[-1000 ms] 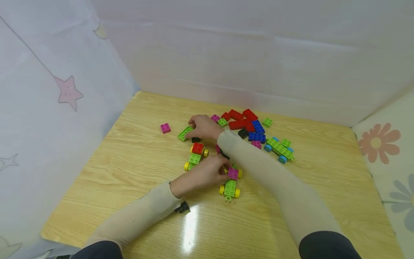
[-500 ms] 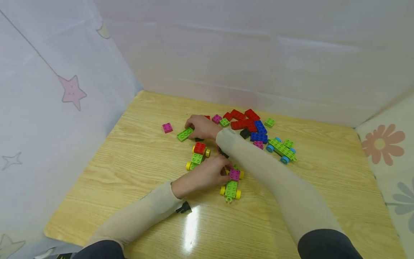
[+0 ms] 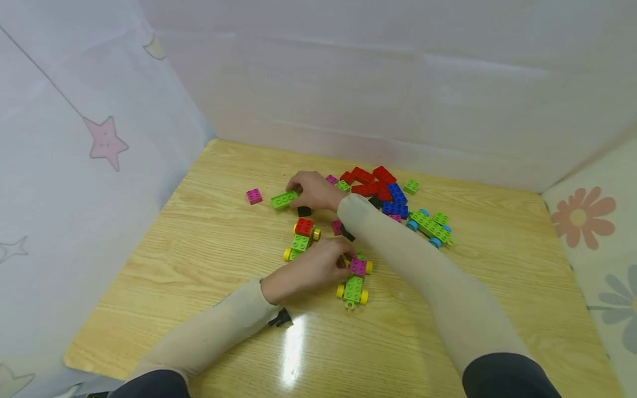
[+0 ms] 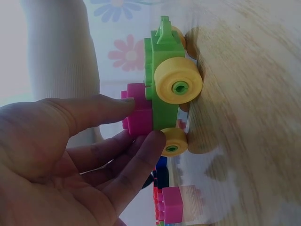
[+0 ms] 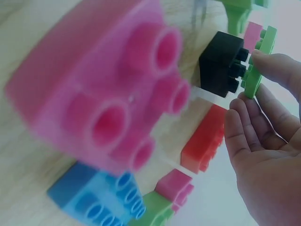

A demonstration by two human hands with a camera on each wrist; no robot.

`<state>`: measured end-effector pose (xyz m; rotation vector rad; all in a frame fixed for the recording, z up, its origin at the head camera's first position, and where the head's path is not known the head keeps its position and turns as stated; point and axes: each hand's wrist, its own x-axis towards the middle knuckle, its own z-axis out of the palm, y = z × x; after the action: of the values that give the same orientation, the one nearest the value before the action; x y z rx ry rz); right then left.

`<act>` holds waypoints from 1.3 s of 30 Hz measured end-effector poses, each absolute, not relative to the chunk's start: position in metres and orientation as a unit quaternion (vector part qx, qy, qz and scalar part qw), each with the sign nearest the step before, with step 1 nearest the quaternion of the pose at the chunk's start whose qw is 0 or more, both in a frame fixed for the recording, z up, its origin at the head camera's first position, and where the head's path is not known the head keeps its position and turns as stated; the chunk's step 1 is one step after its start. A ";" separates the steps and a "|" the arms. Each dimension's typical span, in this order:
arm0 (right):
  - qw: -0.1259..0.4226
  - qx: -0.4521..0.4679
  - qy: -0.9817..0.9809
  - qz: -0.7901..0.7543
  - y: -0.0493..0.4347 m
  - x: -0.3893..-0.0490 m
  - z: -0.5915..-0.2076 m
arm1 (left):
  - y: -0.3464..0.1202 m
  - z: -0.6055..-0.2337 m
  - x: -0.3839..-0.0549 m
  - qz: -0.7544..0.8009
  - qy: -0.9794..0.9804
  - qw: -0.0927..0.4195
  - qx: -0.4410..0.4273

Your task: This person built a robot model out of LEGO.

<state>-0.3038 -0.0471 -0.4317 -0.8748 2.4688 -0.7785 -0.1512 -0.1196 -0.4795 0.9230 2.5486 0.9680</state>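
Observation:
In the head view my left hand (image 3: 316, 268) holds a magenta toy brick (image 3: 358, 267) seated on a green toy car base (image 3: 354, 289) with yellow wheels. The left wrist view shows the thumb against the brick's studded side and the fingers around its other side; the wheels stand on the table. Farther back, my right hand (image 3: 314, 190) pinches one end of a flat green building plate (image 3: 284, 200) between thumb and fingers. Close by its fingers sits a black brick (image 5: 220, 63). Between the hands stands another yellow-wheeled car, topped by a red brick (image 3: 304, 227).
Red bricks (image 3: 365, 189) and blue bricks (image 3: 395, 209) cluster at the back of the wooden table (image 3: 189, 265). A green car with blue wheels (image 3: 430, 226) stands at their right. One magenta brick (image 3: 254, 196) lies left of the plate.
The green plate has turned in my right hand, from slanting to lying more crosswise, and the hand has shifted slightly back. My left hand keeps its hold on the magenta brick.

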 end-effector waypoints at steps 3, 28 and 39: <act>0.194 -0.309 0.885 -0.289 -0.037 -0.303 -0.428 | -0.119 -0.482 -0.154 0.333 0.877 0.134 0.321; 0.156 -0.216 0.879 -0.394 0.099 -0.219 -0.392 | -0.133 -0.453 -0.144 0.371 0.891 0.105 0.241; 0.154 -0.174 0.870 -0.436 0.120 -0.176 -0.415 | -0.139 -0.454 -0.150 0.415 0.881 0.049 0.222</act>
<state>-0.1764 0.1198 -0.4153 -0.4981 2.4930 -1.2487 -0.1498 -0.1390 -0.4541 0.6765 2.6839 1.2636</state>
